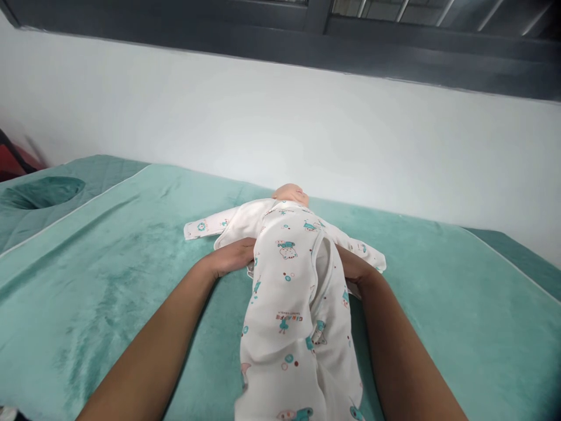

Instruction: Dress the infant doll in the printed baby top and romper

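A baby doll (290,194) lies on its back on a teal padded table (109,275), head toward the wall. It wears a white romper (289,280) printed with small teal and red animals, sleeves spread to both sides. My left hand (232,256) rests against the doll's left flank, fingers tucked under the romper's side. At the other flank my right hand (350,264) is mostly hidden behind the cloth. The romper's legs hang toward me between my forearms.
A white wall (307,128) rises just behind the table, with a dark window frame (394,41) above it. A second teal table with a round face hole (41,192) stands at the left. Something red (11,164) shows at the far left edge.
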Available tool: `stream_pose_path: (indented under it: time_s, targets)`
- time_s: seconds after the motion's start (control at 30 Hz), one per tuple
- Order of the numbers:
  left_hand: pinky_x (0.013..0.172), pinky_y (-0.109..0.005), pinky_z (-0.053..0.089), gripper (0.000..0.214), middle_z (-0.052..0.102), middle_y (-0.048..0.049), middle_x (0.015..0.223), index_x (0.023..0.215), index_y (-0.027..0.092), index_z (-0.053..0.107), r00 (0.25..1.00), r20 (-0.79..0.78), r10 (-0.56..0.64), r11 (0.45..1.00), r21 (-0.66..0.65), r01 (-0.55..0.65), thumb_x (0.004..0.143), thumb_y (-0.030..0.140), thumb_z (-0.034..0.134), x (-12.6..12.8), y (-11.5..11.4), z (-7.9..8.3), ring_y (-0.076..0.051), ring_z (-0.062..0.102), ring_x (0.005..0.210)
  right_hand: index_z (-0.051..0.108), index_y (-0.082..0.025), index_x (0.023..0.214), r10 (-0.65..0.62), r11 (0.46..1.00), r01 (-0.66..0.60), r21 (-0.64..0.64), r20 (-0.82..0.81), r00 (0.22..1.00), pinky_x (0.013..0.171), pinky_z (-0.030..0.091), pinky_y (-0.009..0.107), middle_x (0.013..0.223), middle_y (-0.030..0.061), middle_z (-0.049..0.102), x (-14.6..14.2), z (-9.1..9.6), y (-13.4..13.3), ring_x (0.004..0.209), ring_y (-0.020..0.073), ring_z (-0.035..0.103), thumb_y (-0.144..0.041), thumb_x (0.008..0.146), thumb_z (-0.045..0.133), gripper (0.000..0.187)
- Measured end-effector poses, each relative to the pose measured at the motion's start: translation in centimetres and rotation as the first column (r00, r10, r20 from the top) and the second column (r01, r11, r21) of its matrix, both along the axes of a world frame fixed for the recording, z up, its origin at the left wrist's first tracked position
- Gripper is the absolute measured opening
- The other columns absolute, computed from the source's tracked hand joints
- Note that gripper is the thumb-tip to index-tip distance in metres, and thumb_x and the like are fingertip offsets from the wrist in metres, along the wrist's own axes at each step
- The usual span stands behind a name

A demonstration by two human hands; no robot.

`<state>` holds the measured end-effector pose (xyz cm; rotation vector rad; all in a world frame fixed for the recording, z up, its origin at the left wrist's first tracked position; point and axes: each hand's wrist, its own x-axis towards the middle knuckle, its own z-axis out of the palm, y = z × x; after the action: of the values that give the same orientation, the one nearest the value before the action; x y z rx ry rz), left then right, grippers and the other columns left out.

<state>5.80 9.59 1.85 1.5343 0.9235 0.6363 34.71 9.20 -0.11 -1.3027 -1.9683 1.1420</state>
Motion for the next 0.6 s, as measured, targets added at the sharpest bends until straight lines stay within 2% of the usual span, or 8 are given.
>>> stream_pose_path:
  time_s: [0.13, 0.3, 0.47, 0.6]
  targets:
    - [0.064, -0.029, 0.046, 0.022, 0.075, -0.0019, 0.095, 0.087, 0.022, 0.076, 0.998, 0.023, 0.064, 0.997, 0.046, -0.065, 0.066, 0.026, 0.071, -0.20, 0.24, -0.40, -0.025, 0.061, 0.079, 0.076, -0.033, 0.087, -0.054, 0.998, 0.053, -0.036, -0.022, 0.998, 0.099, 0.046, 0.045, 0.105, 0.0011, 0.075, -0.09, 0.08, -0.02, 0.107, 0.0329, 0.063, -0.023, 0.061, 0.068, 0.030]
    - [0.070, -0.029, 0.046, 0.024, 0.075, -0.0017, 0.094, 0.090, 0.023, 0.076, 0.999, -0.033, 0.037, 0.998, 0.059, -0.035, 0.068, 0.029, 0.070, -0.47, 0.48, -0.94, -0.026, 0.061, 0.084, 0.076, -0.036, 0.085, -0.043, 0.999, 0.043, -0.027, -0.030, 0.999, 0.102, 0.045, 0.044, 0.101, 0.0012, 0.075, 0.01, 0.10, 0.00, 0.112, 0.0340, 0.061, -0.020, 0.055, 0.072, 0.035]
    - [0.074, -0.031, 0.046, 0.024, 0.074, -0.0025, 0.088, 0.090, 0.021, 0.077, 0.997, -0.069, -0.027, 0.995, 0.089, 0.033, 0.076, 0.033, 0.061, -0.39, 0.63, -0.89, -0.026, 0.061, 0.087, 0.076, -0.035, 0.088, -0.023, 1.000, 0.023, 0.016, -0.017, 1.000, 0.108, 0.039, 0.042, 0.103, 0.0011, 0.075, 0.21, -0.42, 0.26, 0.118, 0.0307, 0.059, -0.022, 0.063, 0.068, 0.029]
    - [0.072, -0.030, 0.046, 0.024, 0.072, -0.0012, 0.085, 0.089, 0.021, 0.077, 0.995, -0.079, 0.058, 0.991, 0.125, -0.048, 0.073, 0.028, 0.061, -0.26, 0.64, -0.69, -0.024, 0.061, 0.082, 0.075, -0.033, 0.092, -0.008, 0.998, 0.010, 0.055, -0.027, 1.000, 0.109, 0.037, 0.043, 0.104, 0.0015, 0.075, 0.20, -0.78, 0.28, 0.120, 0.0304, 0.057, -0.021, 0.065, 0.068, 0.030]
